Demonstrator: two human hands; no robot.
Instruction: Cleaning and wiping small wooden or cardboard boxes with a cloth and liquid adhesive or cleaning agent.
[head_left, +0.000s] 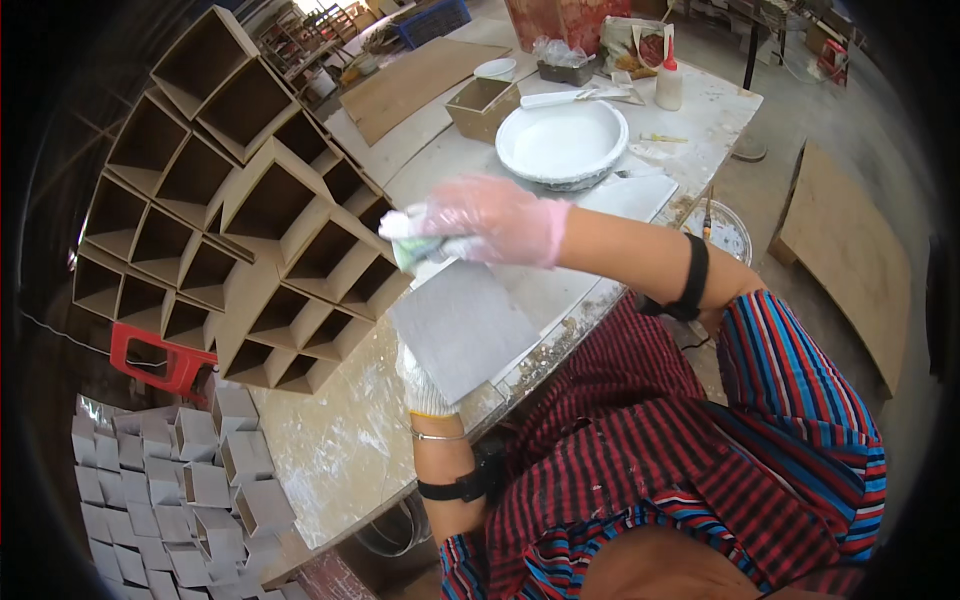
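My right hand (490,218), in a thin clear-pink plastic glove, is closed around a white-and-green wad (408,240); whether it is sponge or cloth I cannot tell. It hovers just past the far edge of a grey square panel (465,328), which may be one face of a box. Under the panel's left side is my left hand (425,385), in a white knitted glove, gripping it with the fingers hidden behind. A wide white basin (562,140) holding white liquid stands beyond my right forearm. A flat white-handled tool (575,97) lies across its far rim.
Unpainted brown boxes (265,200) are stacked at the left. Below them are many grey boxes (205,485) and a red plastic stool (160,360). On the table (330,450) stand a small brown box (483,108) and a red-capped bottle (669,85). A bucket (730,232) sits beside the table.
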